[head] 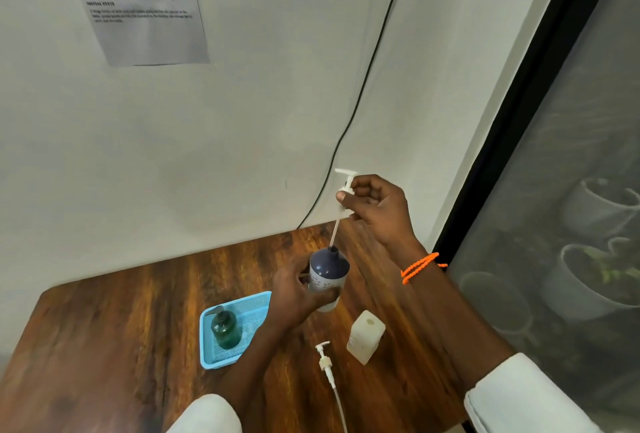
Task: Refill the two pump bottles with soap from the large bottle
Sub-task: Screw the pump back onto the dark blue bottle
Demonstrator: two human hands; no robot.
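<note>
Now right hand (pixel 375 205) pinching pump head (pixel 347 186), its tube hanging into neck of navy pump bottle (pixel 327 275); left hand (pixel 294 294) gripping that bottle at table centre. Risk: tube dripping soap or snagging neck, tipping bottle toward open large bottle (pixel 365 335) at 5 o'clock.

Bottle (pixel 225 328) in tray (pixel 258 301); loose pump (pixel 325 360) right of it.

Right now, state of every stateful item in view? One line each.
Left hand: grips navy-topped bottle.
Right hand: pinches white pump.
Navy-topped bottle: upright, neck open.
White pump: lifted, tube tip at the bottle's neck.
Green bottle: upright in blue tray, no pump.
Second pump: lying on table.
Large bottle: uncapped, standing.
</note>
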